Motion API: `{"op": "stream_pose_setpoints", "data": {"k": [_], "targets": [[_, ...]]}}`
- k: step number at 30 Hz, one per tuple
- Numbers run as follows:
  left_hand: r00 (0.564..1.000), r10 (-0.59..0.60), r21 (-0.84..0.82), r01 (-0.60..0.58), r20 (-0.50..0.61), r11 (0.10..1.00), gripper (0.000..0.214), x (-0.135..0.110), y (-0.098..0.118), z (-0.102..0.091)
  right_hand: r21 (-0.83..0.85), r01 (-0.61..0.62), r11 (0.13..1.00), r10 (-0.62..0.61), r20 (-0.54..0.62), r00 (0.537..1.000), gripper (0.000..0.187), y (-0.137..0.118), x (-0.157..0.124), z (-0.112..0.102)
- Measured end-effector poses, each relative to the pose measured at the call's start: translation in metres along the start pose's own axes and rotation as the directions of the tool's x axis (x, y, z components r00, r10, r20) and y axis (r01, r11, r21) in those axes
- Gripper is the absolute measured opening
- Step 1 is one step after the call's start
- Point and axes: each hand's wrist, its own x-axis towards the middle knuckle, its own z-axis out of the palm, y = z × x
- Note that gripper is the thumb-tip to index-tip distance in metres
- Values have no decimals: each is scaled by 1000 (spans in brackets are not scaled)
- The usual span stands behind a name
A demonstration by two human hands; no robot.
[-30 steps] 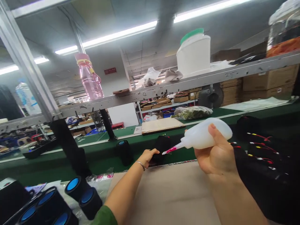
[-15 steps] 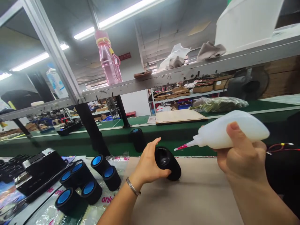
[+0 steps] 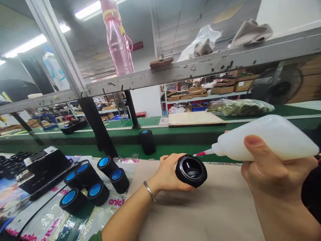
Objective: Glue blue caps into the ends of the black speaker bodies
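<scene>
At four o'clock, the right hand (image 3: 273, 170) wraps its fingers around a white squeeze bottle (image 3: 265, 138), thumb pressed on its side, pink nozzle pointing toward nine o'clock. At centre, the left hand (image 3: 169, 174) curls around a black speaker shell (image 3: 191, 170), its open end facing the viewer, above a brown mat (image 3: 200, 214). At eight o'clock sit blue-capped cylinders (image 3: 95, 180); farther off, a green conveyor (image 3: 175, 135)

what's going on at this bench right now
A person's left hand holds a black cylindrical speaker shell on its side over the brown work mat, its open end facing the camera. The right hand grips a white squeeze bottle, with its pink-tipped nozzle pointing at the shell's upper rim. More blue-capped shells sit to the left.
</scene>
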Motion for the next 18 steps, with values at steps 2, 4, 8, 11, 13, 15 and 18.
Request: {"op": "stream_pose_setpoints", "data": {"k": [2, 4, 8, 11, 13, 15, 18], "targets": [[999, 20, 37, -22, 34, 999, 97, 0, 1, -4, -66, 45, 997, -41, 62, 997, 30, -2, -1, -3], [999, 22, 46, -25, 45, 999, 98, 1, 1, -4, -134, 94, 986, -74, 149, 986, 27, -5, -2, -6], [998, 3, 59, -7, 63, 998, 96, 0, 2, -3, -160, 181, 970, -147, 205, 968, 33, -11, -3, -6], [997, -21, 70, 17, 68, 997, 95, 0, 4, -3, -167, 119, 979, -78, 238, 968, 31, -8, -5, -7], [997, -21, 67, 16, 70, 998, 95, 0, 5, -3, -160, 133, 978, -90, 252, 964, 30, -4, -6, -9], [998, -13, 63, 9, 68, 998, 96, 0, 4, -3, -164, 157, 974, -112, 258, 960, 32, 0, -6, -10], [998, 1, 56, -5, 71, 998, 96, 0, 2, -3, -180, 144, 973, -91, 272, 958, 35, 4, -7, -13]]}}
